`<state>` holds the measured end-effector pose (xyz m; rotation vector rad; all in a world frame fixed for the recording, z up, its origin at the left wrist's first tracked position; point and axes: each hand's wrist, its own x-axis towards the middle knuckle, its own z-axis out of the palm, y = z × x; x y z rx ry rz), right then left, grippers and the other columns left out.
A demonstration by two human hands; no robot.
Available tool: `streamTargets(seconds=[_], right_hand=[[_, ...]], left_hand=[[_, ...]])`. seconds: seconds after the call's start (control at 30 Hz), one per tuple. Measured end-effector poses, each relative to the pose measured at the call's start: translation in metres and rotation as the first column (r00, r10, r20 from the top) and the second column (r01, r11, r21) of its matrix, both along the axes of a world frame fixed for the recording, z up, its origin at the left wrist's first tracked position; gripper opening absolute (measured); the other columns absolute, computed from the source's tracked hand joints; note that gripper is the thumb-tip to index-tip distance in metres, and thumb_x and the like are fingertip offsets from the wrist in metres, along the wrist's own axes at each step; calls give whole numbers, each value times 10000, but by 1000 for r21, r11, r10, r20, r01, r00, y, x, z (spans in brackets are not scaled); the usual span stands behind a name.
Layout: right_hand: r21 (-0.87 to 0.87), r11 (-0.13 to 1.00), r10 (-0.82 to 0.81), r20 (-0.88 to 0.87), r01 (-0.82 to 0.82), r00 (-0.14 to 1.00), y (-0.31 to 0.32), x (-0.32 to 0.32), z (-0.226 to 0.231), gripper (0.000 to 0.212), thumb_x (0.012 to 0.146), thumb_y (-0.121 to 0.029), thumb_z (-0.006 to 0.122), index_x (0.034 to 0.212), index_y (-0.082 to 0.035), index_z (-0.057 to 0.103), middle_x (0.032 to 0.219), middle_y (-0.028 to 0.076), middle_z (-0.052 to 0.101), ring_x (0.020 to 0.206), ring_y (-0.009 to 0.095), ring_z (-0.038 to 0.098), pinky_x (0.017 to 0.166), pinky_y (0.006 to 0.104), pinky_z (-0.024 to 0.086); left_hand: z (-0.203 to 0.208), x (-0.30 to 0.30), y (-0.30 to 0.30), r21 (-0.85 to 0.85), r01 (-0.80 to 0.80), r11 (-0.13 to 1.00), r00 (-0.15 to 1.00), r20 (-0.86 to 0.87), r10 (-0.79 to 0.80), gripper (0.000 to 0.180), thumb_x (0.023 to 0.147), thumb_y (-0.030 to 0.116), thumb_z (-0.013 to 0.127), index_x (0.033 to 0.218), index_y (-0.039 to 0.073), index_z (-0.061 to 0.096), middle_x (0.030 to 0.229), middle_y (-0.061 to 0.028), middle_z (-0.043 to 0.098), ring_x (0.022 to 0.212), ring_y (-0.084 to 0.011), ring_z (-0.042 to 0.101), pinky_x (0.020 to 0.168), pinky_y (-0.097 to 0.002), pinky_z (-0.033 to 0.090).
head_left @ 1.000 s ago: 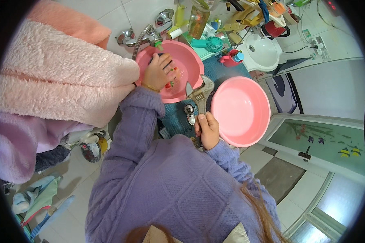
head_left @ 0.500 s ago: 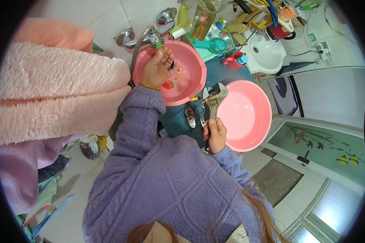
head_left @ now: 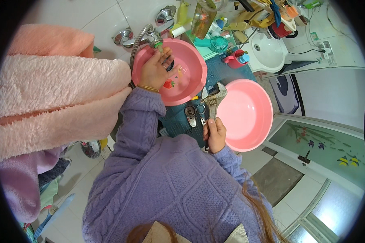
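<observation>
And there's the left hand, fingers loosely curled, right up by the green nozzle of the chrome tap; contact is hard to call. Below it sits a pink basin with a strawberry picture, at the left end of the blue bench. Over to the right hand, wrapped round an adjustable wrench, its head pointing away from the body and overlapping a round pink basin at the bench's right edge! Small metal fittings lie toward the near edge, and a pink mug stands near the far right corner.
</observation>
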<state>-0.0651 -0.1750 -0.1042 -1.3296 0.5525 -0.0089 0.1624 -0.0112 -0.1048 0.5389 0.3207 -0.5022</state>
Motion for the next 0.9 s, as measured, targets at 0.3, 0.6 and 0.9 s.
streamTargets(seconds=[0.3, 0.6, 0.9], right_hand=[[-17, 1000, 22, -12, -23, 1000, -1, 0, -2, 231, 939, -214, 417, 798, -38, 466, 540, 22, 450, 413, 77, 375, 381, 204, 325], [-18, 1000, 17, -11, -18, 1000, 0, -2, -1, 225, 938, -208, 418, 781, -49, 450, 537, 23, 447, 414, 78, 372, 382, 207, 323], [-3, 1000, 22, 3, -22, 1000, -1, -4, -6, 216, 936, -196, 419, 784, -46, 450, 529, 26, 445, 407, 80, 365, 375, 211, 318]], left_hand=[[-11, 5, -4, -177, 9, 984, 1000, -8, -10, 240, 929, 260, 456, 1065, 87, 552, 1012, -8, 584, 957, -171, 519, 991, -517, 322], [-11, 5, -2, -30, -63, 998, 995, -85, 60, 191, 874, 267, 569, 974, 106, 589, 904, 13, 568, 878, -140, 524, 923, -443, 401], [-6, 4, 2, 85, 16, 996, 1000, -26, -14, 240, 888, 312, 541, 1018, 116, 589, 897, 15, 564, 866, -133, 526, 886, -439, 431]])
